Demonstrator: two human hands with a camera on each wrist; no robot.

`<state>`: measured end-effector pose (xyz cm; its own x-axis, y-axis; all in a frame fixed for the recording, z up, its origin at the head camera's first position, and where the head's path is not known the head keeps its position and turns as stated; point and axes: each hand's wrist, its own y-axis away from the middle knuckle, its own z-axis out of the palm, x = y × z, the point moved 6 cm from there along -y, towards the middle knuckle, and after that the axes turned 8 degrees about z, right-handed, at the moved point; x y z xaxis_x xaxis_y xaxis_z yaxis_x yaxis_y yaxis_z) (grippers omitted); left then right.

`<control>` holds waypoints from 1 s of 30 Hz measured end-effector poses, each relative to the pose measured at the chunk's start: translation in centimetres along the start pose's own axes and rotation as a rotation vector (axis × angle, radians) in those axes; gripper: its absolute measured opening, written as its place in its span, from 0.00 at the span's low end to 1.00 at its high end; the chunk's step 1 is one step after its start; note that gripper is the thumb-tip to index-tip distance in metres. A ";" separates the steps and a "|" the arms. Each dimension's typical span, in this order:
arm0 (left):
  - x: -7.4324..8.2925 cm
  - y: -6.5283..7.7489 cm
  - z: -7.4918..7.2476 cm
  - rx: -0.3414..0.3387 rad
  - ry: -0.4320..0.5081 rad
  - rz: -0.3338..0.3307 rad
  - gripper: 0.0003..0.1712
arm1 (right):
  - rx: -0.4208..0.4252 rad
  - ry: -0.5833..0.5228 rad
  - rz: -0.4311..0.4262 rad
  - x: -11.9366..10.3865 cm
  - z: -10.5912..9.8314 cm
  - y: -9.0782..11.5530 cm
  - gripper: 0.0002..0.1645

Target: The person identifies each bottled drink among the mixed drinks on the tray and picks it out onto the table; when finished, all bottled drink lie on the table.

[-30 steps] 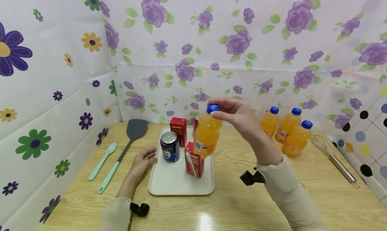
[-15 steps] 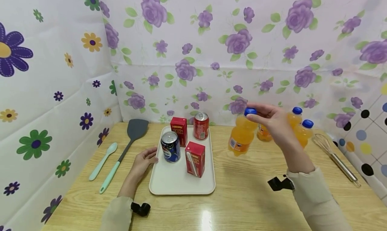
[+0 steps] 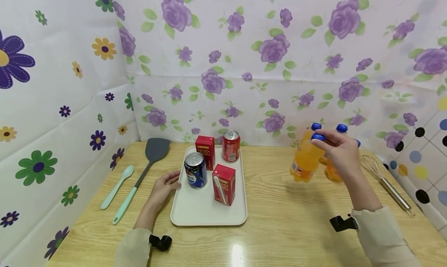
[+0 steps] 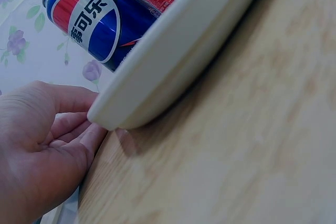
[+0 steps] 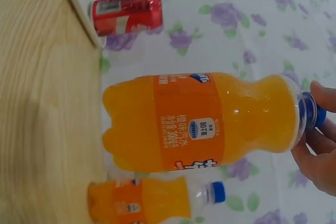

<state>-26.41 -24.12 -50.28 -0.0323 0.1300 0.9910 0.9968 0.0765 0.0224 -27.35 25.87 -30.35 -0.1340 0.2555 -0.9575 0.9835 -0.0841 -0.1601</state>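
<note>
My right hand (image 3: 340, 148) pinches the blue cap of a small orange soda bottle (image 3: 304, 163), which hangs slightly tilted above the table. Behind it stand more of the same orange soda bottles (image 3: 333, 174), partly hidden by the hand and the held bottle. At the left edge of the white tray (image 3: 188, 216), my left hand (image 3: 163, 188) grips the rim between thumb and fingers. On that tray are a blue cola can (image 3: 195, 170), a red soda can (image 3: 231, 146), a red drink carton (image 3: 205, 152) at the back and another red carton (image 3: 224, 184) with a straw nearer the front.
Left of the tray lie a grey spatula (image 3: 156, 150) with a mint handle and a mint spoon (image 3: 116, 187). A metal whisk (image 3: 387, 185) lies at the far right. Flowered sheets (image 3: 244, 45) bound the wooden table (image 3: 269, 228) behind and at the sides.
My right hand has carried the soda bottle rightward from above the tray to in front of the other bottles. The red can has come into full view. My left hand stays at the tray.
</note>
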 end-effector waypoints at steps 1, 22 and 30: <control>0.0 0.0 0.0 0.002 0.002 -0.002 0.32 | 0.011 -0.027 -0.002 0.3 -0.3 -0.1 0.20; 0.3 0.1 0.0 -0.011 0.003 0.008 0.31 | 0.178 -0.147 0.120 5.4 -3.3 -2.4 0.11; 0.4 0.3 0.0 -0.009 0.002 0.002 0.32 | 0.194 -0.188 0.185 6.7 -3.6 -2.9 0.16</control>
<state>-26.10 -24.06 -49.87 -0.0301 0.1284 0.9913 0.9975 0.0672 0.0215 -30.63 31.26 -35.46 0.0070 0.0379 -0.9993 0.9541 -0.2993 -0.0046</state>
